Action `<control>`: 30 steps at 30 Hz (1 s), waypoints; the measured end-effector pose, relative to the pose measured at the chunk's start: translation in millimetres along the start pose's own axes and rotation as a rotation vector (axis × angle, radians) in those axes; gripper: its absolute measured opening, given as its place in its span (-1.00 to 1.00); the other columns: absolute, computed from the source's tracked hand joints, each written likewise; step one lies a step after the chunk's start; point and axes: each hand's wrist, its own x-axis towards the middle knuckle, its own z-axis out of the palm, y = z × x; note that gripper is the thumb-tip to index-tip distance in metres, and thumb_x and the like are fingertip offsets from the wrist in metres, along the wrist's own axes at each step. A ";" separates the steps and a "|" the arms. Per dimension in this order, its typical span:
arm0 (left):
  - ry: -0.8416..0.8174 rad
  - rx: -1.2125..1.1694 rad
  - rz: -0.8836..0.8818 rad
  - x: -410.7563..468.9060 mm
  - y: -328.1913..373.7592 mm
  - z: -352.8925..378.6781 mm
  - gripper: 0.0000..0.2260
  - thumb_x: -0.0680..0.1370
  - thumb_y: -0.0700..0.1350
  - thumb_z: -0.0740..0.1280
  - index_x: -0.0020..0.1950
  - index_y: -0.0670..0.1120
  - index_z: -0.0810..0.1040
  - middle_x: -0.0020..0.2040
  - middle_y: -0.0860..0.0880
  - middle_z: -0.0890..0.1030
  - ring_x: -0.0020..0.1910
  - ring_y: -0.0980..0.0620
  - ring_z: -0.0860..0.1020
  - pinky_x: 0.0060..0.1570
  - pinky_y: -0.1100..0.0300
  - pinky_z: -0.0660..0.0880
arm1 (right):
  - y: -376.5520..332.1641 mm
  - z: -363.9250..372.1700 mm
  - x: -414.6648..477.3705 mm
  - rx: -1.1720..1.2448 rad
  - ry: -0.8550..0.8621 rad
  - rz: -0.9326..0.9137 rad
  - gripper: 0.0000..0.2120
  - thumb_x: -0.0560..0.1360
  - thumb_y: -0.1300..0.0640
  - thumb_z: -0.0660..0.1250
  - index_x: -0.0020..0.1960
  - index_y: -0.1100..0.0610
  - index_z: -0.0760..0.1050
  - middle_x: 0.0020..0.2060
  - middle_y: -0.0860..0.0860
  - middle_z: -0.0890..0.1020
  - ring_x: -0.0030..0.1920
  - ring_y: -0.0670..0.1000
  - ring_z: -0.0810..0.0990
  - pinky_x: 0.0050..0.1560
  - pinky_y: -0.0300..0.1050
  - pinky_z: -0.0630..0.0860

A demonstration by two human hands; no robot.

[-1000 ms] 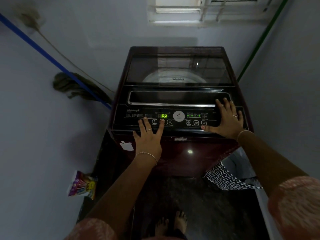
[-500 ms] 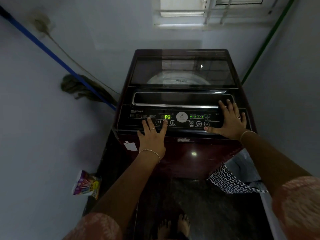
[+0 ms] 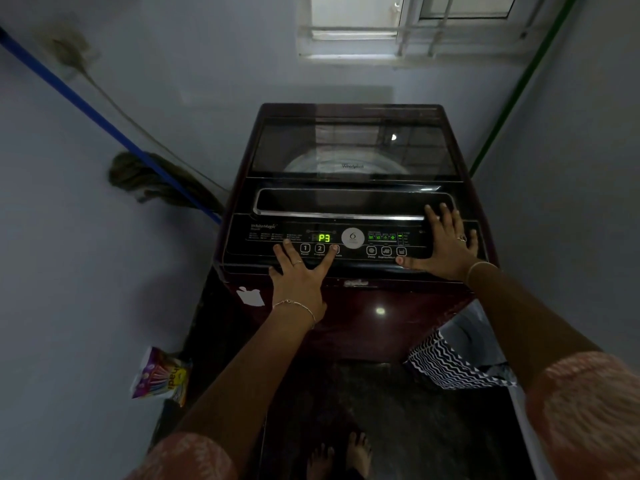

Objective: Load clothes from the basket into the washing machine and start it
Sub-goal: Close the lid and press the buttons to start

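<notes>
The left hand (image 3: pixel 300 276) lies spread and empty on the washing machine (image 3: pixel 349 299) control panel (image 3: pixel 263 249), index fingertip on the third button (image 3: pixel 334 248), beside the display (image 3: pixel 324 238) reading P3. Press once, squarely (a slip hits button 2). The right hand (image 3: pixel 446 242) rests flat, holding nothing. The zigzag basket (image 3: pixel 446 363) stands right; the lid (image 3: pixel 353 147) is closed.

Mop (image 3: pixel 152 181) left of washing machine (image 3: pixel 349 306) (basket (image 3: pixel 450 362) right)
</notes>
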 end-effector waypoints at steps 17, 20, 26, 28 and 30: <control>-0.015 -0.056 -0.019 3.9 0.6 0.1 -0.06 0.49 -0.03 0.38 0.44 0.33 -0.37 0.47 -0.42 -0.27 0.47 -0.43 -0.23 0.39 -0.30 0.12 | -1.3 1.0 -0.4 0.006 0.003 0.004 0.18 0.21 -0.42 0.39 0.53 -0.12 -0.27 0.53 -0.02 -0.30 0.52 0.05 -0.35 0.44 0.28 -0.27; 0.003 -0.057 -0.020 3.7 0.9 1.3 -0.05 0.48 -0.06 0.38 0.44 0.33 -0.37 0.48 -0.42 -0.26 0.47 -0.44 -0.23 0.39 -0.31 0.13 | -0.8 1.8 0.2 0.012 0.007 0.006 0.18 0.20 -0.43 0.40 0.53 -0.12 -0.27 0.53 -0.02 -0.30 0.52 0.05 -0.35 0.44 0.28 -0.27; 0.025 -0.031 -0.023 1.6 1.5 3.1 -0.05 0.48 -0.08 0.38 0.45 0.32 -0.36 0.48 -0.44 -0.24 0.47 -0.44 -0.20 0.38 -0.30 0.16 | 0.4 2.5 0.3 0.010 0.010 0.003 0.19 0.19 -0.44 0.39 0.53 -0.12 -0.28 0.53 -0.03 -0.30 0.52 0.03 -0.35 0.45 0.28 -0.26; 0.021 -0.033 -0.028 1.7 2.2 1.8 -0.06 0.48 -0.05 0.39 0.45 0.32 -0.35 0.48 -0.43 -0.24 0.47 -0.44 -0.20 0.39 -0.31 0.16 | -0.3 1.2 0.1 0.009 0.003 0.006 0.18 0.20 -0.43 0.39 0.53 -0.12 -0.28 0.53 -0.03 -0.31 0.51 0.03 -0.36 0.44 0.28 -0.27; -0.017 -0.058 -0.025 2.2 2.4 -3.3 -0.10 0.49 0.02 0.37 0.47 0.32 -0.31 0.48 -0.42 -0.25 0.48 -0.43 -0.21 0.40 -0.31 0.11 | -1.3 0.7 -0.1 0.006 -0.009 0.009 0.17 0.22 -0.43 0.38 0.53 -0.12 -0.29 0.52 -0.03 -0.32 0.51 0.03 -0.36 0.44 0.27 -0.28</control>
